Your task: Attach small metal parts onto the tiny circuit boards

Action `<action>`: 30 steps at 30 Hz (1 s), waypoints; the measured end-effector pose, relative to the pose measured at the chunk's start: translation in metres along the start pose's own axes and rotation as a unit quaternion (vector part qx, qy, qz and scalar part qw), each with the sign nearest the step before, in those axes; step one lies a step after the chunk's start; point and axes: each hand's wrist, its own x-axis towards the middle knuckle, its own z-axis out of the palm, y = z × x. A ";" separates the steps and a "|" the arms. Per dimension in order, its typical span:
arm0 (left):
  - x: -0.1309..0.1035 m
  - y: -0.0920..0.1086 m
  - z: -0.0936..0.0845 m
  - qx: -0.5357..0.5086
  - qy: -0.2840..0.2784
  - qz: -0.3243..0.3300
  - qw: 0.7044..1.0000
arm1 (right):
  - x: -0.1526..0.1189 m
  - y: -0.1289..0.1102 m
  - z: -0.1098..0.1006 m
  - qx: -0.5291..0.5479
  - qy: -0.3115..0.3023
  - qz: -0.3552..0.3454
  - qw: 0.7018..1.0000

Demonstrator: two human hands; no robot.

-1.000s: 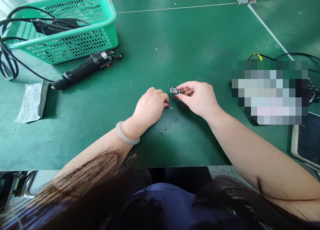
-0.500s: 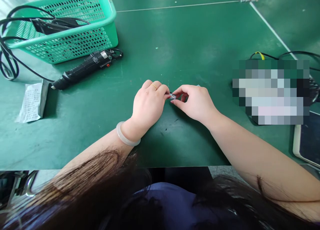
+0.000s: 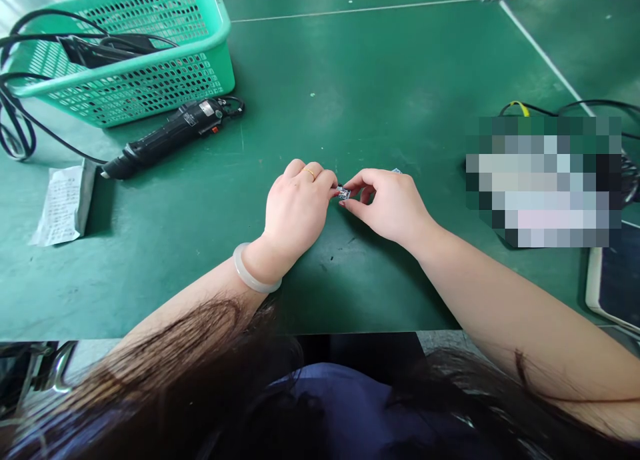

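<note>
A small black-and-silver piece is held between my two hands near the middle of the green table; it is too small to tell its exact kind. My left hand, with a ring on one finger, pinches its left end between thumb and fingertips. From the other side, the thumb and index finger of my right hand close on its edges. Behind the right hand's knuckles a bit of a blue-and-white item peeks out, mostly hidden.
On the left, a black electric screwdriver lies before a green plastic basket holding black cables. A crumpled paper packet is by its tip. At right are a blurred-out pile and a dark-screened device.
Both hands keep nearly the same pose around the small piece. The view has shifted only very slightly.
</note>
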 end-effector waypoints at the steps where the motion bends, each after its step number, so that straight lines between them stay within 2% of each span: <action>1: 0.000 0.000 0.000 0.001 0.000 0.000 1.000 | 0.000 0.000 0.000 -0.001 0.001 0.000 1.000; 17: -0.002 0.000 -0.001 -0.011 -0.002 -0.015 1.000 | -0.001 -0.002 -0.002 -0.005 -0.007 0.006 1.000; 27: 0.001 -0.002 -0.002 -0.061 -0.070 -0.061 0.994 | -0.001 0.002 -0.002 0.008 0.012 -0.018 1.000; 30: 0.002 -0.004 -0.001 -0.083 -0.063 -0.059 0.993 | -0.001 0.002 -0.002 0.012 0.029 -0.029 0.999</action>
